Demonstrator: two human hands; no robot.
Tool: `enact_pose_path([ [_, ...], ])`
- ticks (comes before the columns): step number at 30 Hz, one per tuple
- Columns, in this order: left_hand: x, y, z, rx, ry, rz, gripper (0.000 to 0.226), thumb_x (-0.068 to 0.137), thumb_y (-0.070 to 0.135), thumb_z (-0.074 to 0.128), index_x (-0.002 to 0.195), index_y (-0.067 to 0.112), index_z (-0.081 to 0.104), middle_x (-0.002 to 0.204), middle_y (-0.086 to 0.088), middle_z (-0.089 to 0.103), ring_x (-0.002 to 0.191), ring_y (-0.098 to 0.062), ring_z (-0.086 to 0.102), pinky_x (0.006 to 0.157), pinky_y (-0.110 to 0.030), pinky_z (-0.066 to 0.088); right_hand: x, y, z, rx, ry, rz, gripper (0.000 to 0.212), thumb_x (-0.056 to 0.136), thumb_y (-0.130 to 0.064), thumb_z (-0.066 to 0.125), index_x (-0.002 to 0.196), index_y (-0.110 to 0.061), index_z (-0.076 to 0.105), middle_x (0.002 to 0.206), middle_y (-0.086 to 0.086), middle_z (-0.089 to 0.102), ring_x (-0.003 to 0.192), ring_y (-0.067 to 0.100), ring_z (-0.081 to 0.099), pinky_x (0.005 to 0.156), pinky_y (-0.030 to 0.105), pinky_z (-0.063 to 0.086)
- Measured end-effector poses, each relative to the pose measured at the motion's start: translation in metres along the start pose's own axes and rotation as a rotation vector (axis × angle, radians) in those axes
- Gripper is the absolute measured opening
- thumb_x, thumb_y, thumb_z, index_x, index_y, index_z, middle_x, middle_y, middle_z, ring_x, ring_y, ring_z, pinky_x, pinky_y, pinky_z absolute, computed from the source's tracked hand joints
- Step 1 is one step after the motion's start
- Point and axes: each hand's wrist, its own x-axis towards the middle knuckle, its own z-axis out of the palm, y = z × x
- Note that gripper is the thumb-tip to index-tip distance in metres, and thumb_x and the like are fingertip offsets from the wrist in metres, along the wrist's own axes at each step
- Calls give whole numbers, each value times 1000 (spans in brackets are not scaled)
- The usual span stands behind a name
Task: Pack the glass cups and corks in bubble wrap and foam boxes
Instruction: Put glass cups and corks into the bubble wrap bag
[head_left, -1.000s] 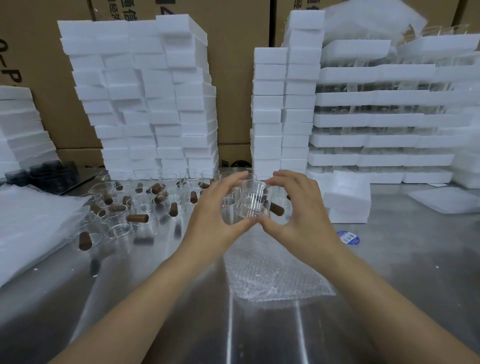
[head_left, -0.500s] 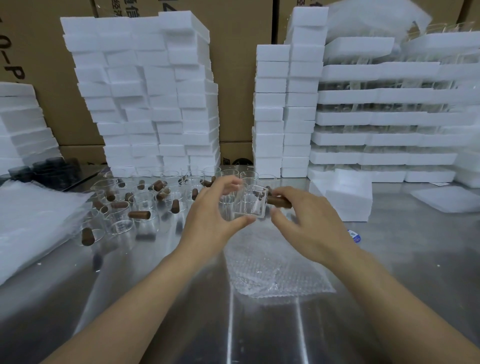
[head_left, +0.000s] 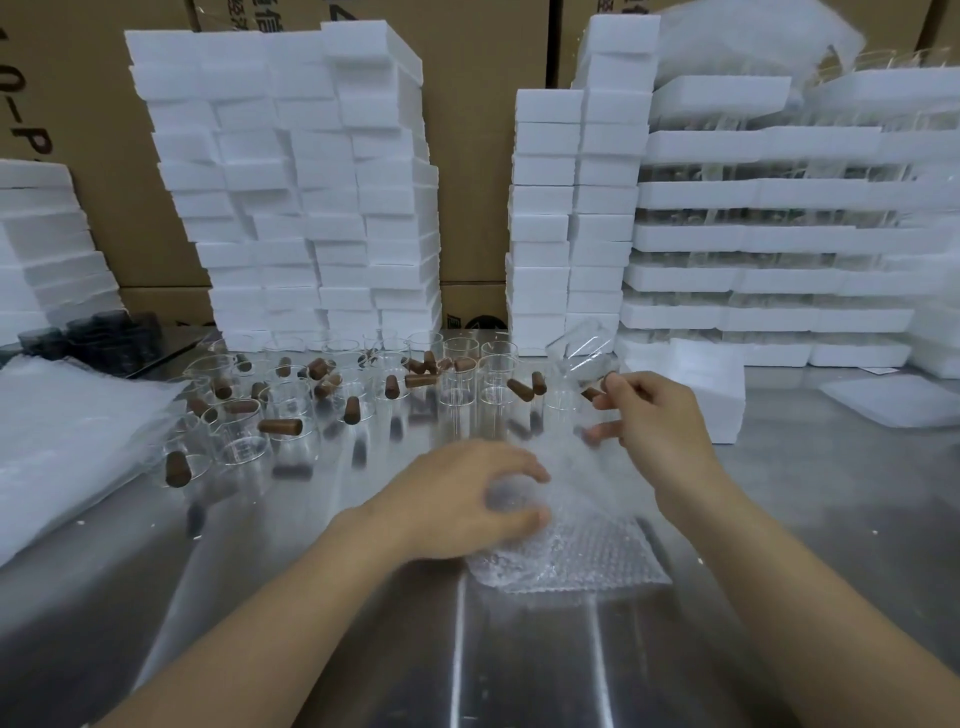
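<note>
Right hand (head_left: 660, 431) fingertip-pinches tilted glass cup (head_left: 579, 348) above its knuckles. Left hand (head_left: 467, 499) curls on bubble wrap (head_left: 582, 556), probably gripping (blurred). Risk: weak pinch slips and the cup hits standing cups (head_left: 462, 374) just beyond.

There is little print to read here. On the cardboard box (head_left: 104, 171) left of the stack of foam boxes (head_left: 291, 182), big dark letters look like "0-P", cut off at the edge. The carton (head_left: 249, 13) above that stack shows cropped Chinese characters I cannot make out.
</note>
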Motion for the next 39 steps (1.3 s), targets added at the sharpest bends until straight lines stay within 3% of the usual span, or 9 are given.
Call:
enact_pose_path([
  [4, -2, 2, -1, 270, 22, -96, 77, 90, 91, 32, 137, 41, 66, 131, 16, 70, 120, -12, 65, 98, -42, 55, 5, -3, -6, 194, 35, 155, 23, 107, -27, 55, 95, -16, 70, 87, -9, 77, 59, 11, 74, 72, 31, 45],
  [8, -3, 1, -6, 351, 126, -235, 70, 96, 84, 35, 130, 35, 72, 117, 16, 73, 104, -9, 69, 83, -35, 56, 6, -3, -7, 285, 31, 204, 19, 107, -26, 56, 99, -16, 70, 72, -15, 76, 58, 7, 73, 68, 29, 45],
  [16, -4, 11, 0, 215, 9, -243, 70, 92, 86, 44, 146, 42, 55, 151, 15, 56, 140, -12, 51, 112, -47, 42, 3, -6, -8, 365, 14, 267, 20, 108, -28, 55, 109, -15, 70, 82, -9, 76, 59, 6, 72, 71, 29, 48],
  [19, -3, 10, -4, 149, -84, -153, 47, 101, 44, 59, 148, 41, 57, 152, 18, 57, 141, -12, 49, 117, -45, 35, 3, -5, -9, 368, 19, 277, 20, 108, -28, 55, 108, -15, 69, 79, -11, 76, 59, 5, 72, 70, 28, 48],
  [23, -3, 13, -12, -33, -111, -85, 75, 79, -8, 45, 117, 48, 75, 153, 23, 53, 147, -4, 35, 124, -40, 10, 4, -5, -9, 372, 22, 284, 20, 108, -29, 55, 107, -15, 69, 75, -13, 75, 59, 5, 71, 69, 27, 48],
  [27, -2, 11, -6, -2, 82, -97, 31, 99, 25, 53, 113, 41, 75, 129, 20, 65, 129, -7, 51, 117, -45, 33, 5, -4, -9, 372, 25, 286, 21, 108, -29, 55, 110, -15, 70, 69, -16, 74, 59, 6, 71, 69, 27, 48],
  [30, -4, 10, -1, 180, -12, -104, 41, 101, 62, 47, 133, 44, 65, 129, 19, 64, 124, -7, 51, 108, -41, 35, 5, -4, -9, 385, 21, 286, 23, 108, -29, 54, 114, -13, 69, 67, -17, 73, 57, 5, 70, 70, 28, 48],
  [34, -3, 8, -7, 150, -58, -91, 51, 87, 19, 50, 128, 42, 67, 130, 22, 68, 128, -6, 53, 119, -40, 26, 5, -3, -8, 395, 9, 297, 24, 109, -29, 53, 118, -13, 69, 67, -17, 73, 57, 4, 70, 69, 27, 47],
  [39, -3, 6, -4, 177, 153, -153, 33, 95, 17, 53, 112, 40, 69, 88, 21, 66, 101, -5, 56, 116, -39, 31, 4, -2, -6, 400, 8, 299, 22, 108, -28, 54, 116, -14, 69, 74, -14, 74, 56, 5, 70, 71, 28, 50],
])
